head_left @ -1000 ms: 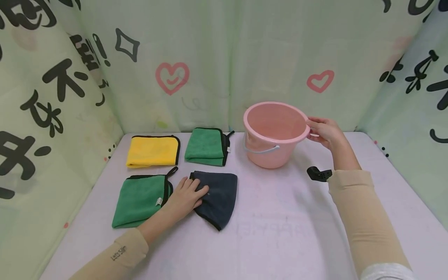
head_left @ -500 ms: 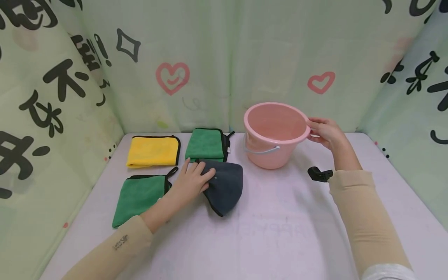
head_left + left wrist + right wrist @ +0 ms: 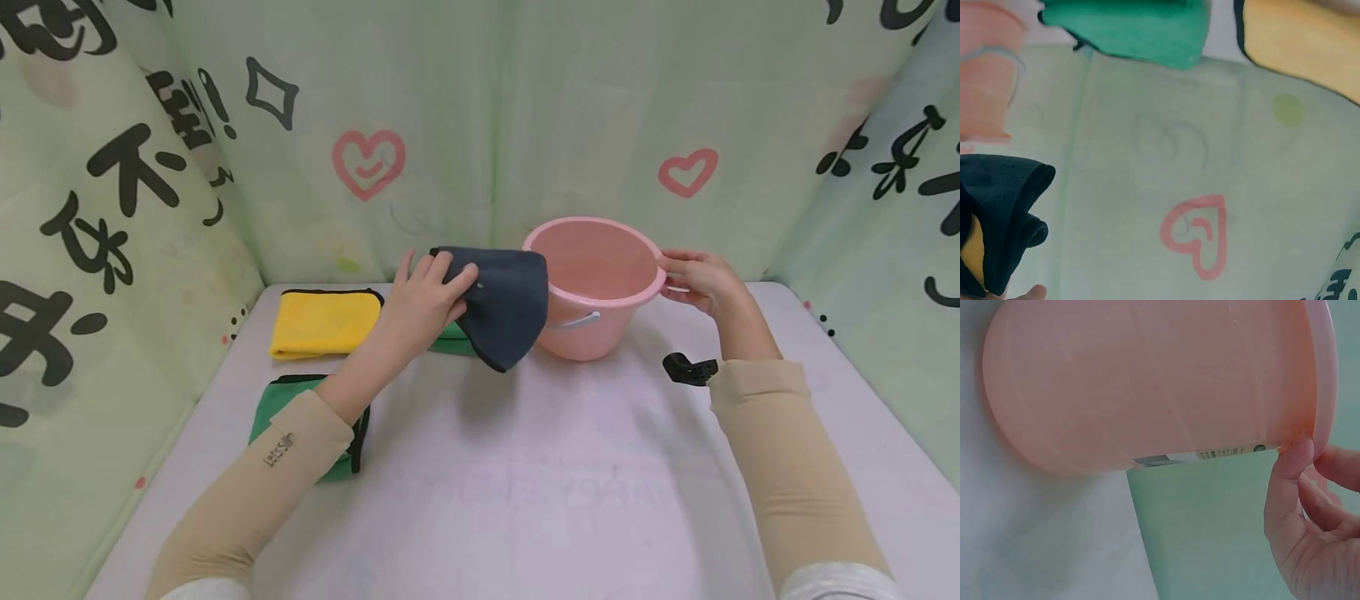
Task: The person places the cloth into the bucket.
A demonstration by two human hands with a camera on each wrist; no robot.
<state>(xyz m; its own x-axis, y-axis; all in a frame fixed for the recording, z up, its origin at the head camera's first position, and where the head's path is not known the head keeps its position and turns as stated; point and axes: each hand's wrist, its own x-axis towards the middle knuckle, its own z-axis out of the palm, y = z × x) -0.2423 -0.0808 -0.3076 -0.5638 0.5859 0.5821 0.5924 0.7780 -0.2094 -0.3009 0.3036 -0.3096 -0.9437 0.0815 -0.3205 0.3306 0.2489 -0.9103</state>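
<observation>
In the head view my left hand (image 3: 423, 304) grips a folded dark blue cloth (image 3: 506, 296) with black edging, held up above the table. The cloth's right side overlaps the left rim of a pink bucket (image 3: 592, 333). In the left wrist view the layers of the dark cloth (image 3: 1007, 194) show, with a bit of yellow between them and only fingertips at the bottom edge. My right hand (image 3: 697, 283) pinches the bucket's rim on its right side. The right wrist view shows thumb and fingers of the right hand (image 3: 1310, 519) on either side of the rim, the bucket (image 3: 1147, 381) standing on the table.
A folded yellow cloth (image 3: 326, 325) lies at the back left. Behind the dark cloth a green cloth (image 3: 452, 342) is mostly hidden. Another green cloth (image 3: 285, 400) lies partly under my left forearm. Printed curtains (image 3: 495, 125) enclose the table (image 3: 585, 517) at the back and sides.
My left hand has lifted the dark blue cloth off the table and carried it up and right, to the bucket's left rim. The right hand stays on the bucket's rim.
</observation>
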